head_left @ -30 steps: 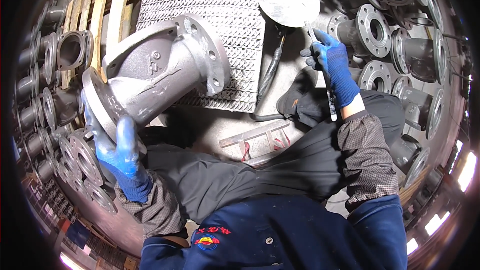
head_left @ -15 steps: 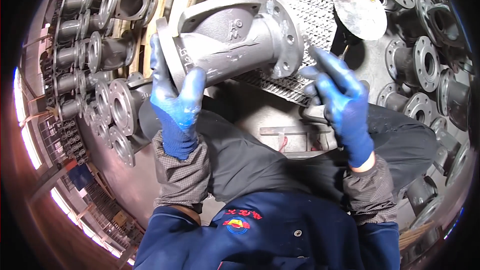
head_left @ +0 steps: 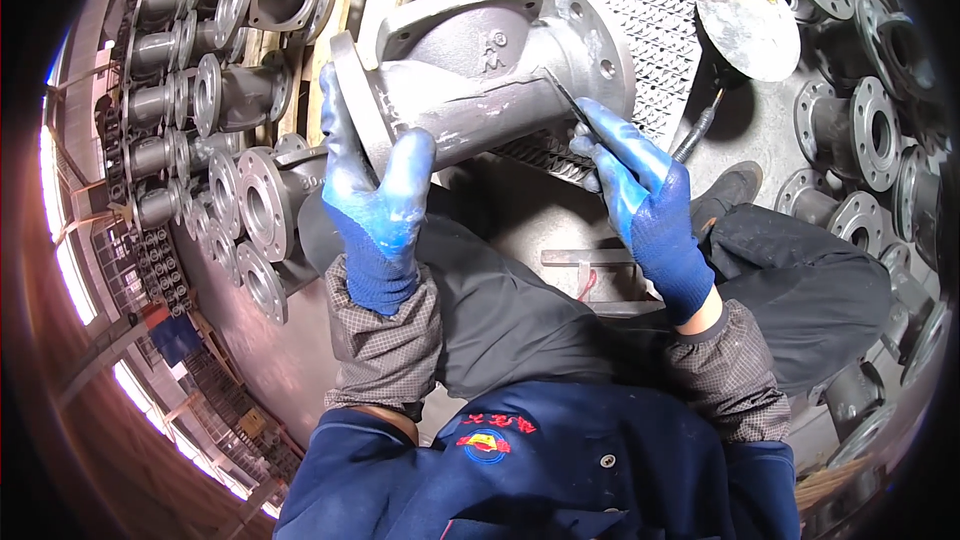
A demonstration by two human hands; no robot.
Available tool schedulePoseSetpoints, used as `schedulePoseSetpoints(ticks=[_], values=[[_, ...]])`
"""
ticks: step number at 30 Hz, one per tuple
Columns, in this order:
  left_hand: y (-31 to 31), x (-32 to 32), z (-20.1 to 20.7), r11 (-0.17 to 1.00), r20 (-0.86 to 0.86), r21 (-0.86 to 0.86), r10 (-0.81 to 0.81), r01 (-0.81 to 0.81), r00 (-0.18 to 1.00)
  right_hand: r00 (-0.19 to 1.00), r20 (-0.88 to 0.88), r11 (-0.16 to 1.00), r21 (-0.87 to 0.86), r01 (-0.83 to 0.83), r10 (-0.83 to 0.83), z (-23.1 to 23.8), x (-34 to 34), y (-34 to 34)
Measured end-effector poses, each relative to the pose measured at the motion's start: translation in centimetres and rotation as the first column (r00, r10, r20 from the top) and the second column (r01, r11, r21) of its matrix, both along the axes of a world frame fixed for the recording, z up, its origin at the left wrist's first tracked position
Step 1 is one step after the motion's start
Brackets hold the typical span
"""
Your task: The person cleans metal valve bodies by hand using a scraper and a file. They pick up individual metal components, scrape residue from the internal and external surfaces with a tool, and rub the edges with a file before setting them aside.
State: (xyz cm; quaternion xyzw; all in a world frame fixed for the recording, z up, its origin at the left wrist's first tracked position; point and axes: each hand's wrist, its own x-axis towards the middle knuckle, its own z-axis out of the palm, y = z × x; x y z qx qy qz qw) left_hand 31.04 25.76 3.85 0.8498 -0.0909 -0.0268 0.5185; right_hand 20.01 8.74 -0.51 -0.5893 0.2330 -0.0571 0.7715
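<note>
A grey cast-metal valve body [head_left: 470,110] with round end flanges lies tilted in front of me. My left hand [head_left: 385,205], in a blue coated glove, is closed around its left flange, thumb on the near side and fingers behind. In my right hand [head_left: 645,205], gloved alike, is a thin dark bladed tool [head_left: 562,92], pinched with the index finger laid along it. Its tip meets the casting at the end of a dark, uneven line on the body, close to the right flange. The tool's handle end is hidden by my fingers.
Beneath and beyond the casting is a metal mesh grating [head_left: 660,35]. A round, stained plate [head_left: 748,22] stands to its right, beside a black ribbed rod [head_left: 697,133]. Flanged castings crowd the left [head_left: 240,95] and right [head_left: 870,135]. Wooden slats [head_left: 340,0] lie at the back left.
My right hand has moved left and brought the tool's tip onto the casting. The left hand keeps its hold; the whole scene has shifted slightly right in view.
</note>
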Motion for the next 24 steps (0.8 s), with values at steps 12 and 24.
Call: schedulePoseSetpoints(ticks=[12,24], values=[[0.2,0.1,-0.2,1.0,-0.017,-0.024,0.019,-0.019,1.0,1.0,0.009,0.988,-0.151,-0.002,0.003,-0.4,-0.1,0.3],[1.3,0.5,-1.2,0.99,0.179,0.122,-0.097,0.076,0.979,1.0,-0.029,0.998,-0.068,0.009,-0.011,-0.3,-0.2,0.1]])
